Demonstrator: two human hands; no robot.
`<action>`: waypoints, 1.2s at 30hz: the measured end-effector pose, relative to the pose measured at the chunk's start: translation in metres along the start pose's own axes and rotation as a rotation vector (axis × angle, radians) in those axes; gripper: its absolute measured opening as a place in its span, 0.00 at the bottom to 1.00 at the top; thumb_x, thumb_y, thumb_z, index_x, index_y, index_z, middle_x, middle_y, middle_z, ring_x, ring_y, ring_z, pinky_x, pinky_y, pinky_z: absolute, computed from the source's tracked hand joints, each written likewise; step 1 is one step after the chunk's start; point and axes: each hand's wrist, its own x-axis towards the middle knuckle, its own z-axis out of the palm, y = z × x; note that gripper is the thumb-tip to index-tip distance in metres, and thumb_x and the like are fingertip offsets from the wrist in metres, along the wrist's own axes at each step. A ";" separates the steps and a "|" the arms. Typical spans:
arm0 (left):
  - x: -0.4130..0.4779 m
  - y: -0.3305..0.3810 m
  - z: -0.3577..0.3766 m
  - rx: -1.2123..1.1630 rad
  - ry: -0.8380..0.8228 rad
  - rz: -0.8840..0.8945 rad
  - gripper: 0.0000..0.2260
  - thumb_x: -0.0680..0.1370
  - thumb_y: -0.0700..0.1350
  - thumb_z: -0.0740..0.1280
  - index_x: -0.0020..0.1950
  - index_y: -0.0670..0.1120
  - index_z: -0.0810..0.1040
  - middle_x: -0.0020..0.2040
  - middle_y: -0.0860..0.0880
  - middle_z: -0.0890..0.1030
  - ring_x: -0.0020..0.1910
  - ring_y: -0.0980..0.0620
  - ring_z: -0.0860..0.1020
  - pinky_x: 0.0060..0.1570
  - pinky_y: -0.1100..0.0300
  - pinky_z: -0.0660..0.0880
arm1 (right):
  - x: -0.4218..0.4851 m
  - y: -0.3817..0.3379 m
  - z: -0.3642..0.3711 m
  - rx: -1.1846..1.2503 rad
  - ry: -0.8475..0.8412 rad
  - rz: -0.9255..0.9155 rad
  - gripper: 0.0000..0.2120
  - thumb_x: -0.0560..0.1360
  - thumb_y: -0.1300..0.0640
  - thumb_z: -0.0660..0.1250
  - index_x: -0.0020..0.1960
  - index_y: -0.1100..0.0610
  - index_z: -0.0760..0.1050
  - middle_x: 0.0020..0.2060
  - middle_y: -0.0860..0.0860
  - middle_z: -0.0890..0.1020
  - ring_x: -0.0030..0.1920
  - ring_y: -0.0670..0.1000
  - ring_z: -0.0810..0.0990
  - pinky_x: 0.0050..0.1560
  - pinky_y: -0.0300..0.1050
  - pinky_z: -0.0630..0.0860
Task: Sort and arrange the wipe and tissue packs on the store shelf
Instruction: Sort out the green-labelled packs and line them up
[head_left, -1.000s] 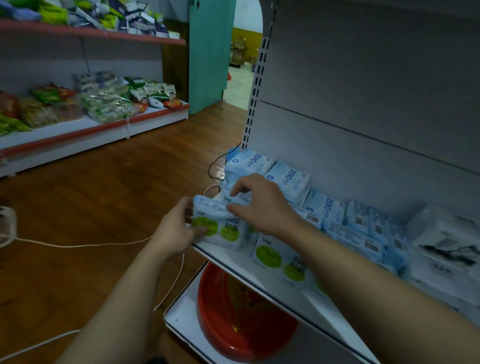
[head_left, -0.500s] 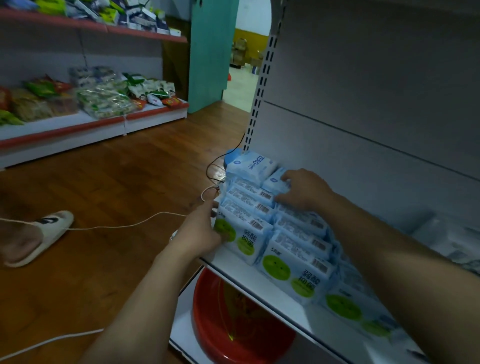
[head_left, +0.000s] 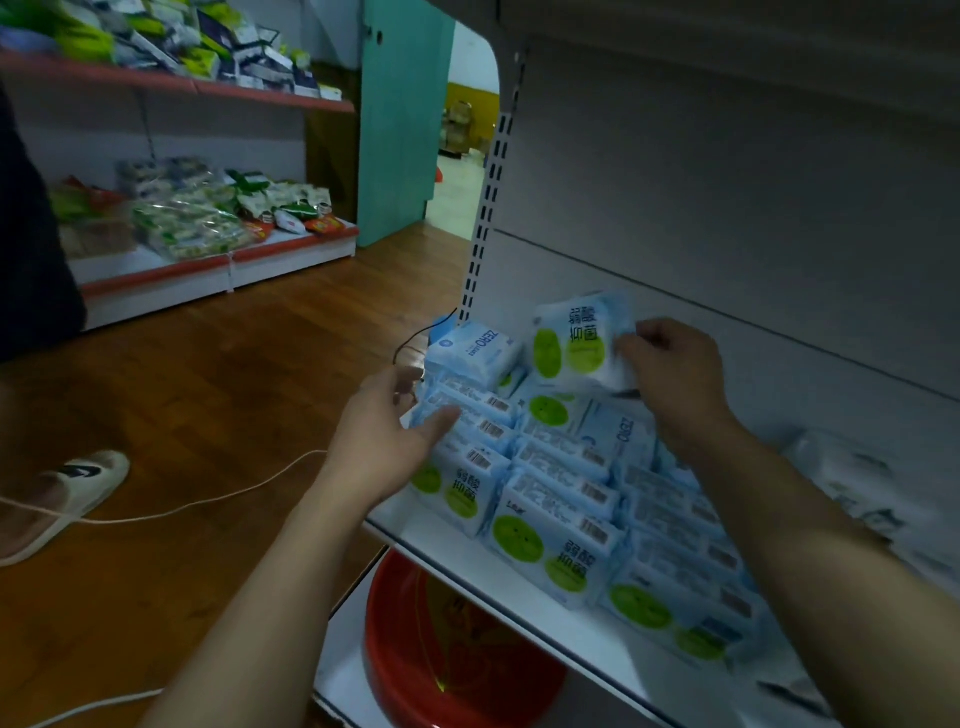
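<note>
On the shelf (head_left: 467, 564) the rows of wipe packs (head_left: 563, 525) stand on edge; I judge my left hand (head_left: 384, 436), fingers loosely spread and holding nothing, steadies their 9 o'clock end. My right hand (head_left: 675, 374) pinches the lifted pack (head_left: 571, 343), which sits at 9 o'clock of my fingers, above the back row

Pale blue wipe packs (head_left: 553, 545), printed with lime-green circles and dark lettering, are crowding a white shelf (head_left: 467, 558); a raised pack (head_left: 571, 343) is showing the same green spots, and the ZERO pack (head_left: 470, 349) is carrying dark blue letters. A red basin (head_left: 410, 649) is glowing underneath. A cream slipper (head_left: 67, 488) with a black mark is standing out on the reddish-brown wood-grain floor (head_left: 208, 374), with a teal door (head_left: 400, 130) behind.
</note>
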 end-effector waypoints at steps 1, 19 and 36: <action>-0.003 0.008 0.001 -0.043 0.014 0.006 0.24 0.74 0.57 0.70 0.67 0.52 0.70 0.61 0.56 0.75 0.56 0.60 0.72 0.40 0.71 0.66 | -0.009 -0.002 -0.003 0.239 -0.063 0.148 0.05 0.75 0.63 0.65 0.42 0.62 0.77 0.38 0.57 0.80 0.37 0.53 0.79 0.33 0.40 0.76; -0.019 0.052 0.038 -0.561 -0.172 -0.057 0.20 0.71 0.41 0.76 0.59 0.51 0.76 0.53 0.48 0.83 0.50 0.46 0.83 0.51 0.44 0.80 | -0.084 0.024 -0.015 0.609 -0.285 0.246 0.14 0.70 0.58 0.73 0.54 0.54 0.76 0.47 0.51 0.85 0.46 0.49 0.85 0.38 0.42 0.80; -0.016 0.038 0.079 0.307 -0.088 0.212 0.16 0.74 0.53 0.71 0.61 0.56 0.75 0.61 0.52 0.77 0.61 0.48 0.73 0.58 0.49 0.71 | -0.044 0.096 -0.101 -0.007 0.303 0.152 0.18 0.71 0.53 0.74 0.56 0.55 0.71 0.49 0.51 0.79 0.47 0.51 0.79 0.44 0.47 0.77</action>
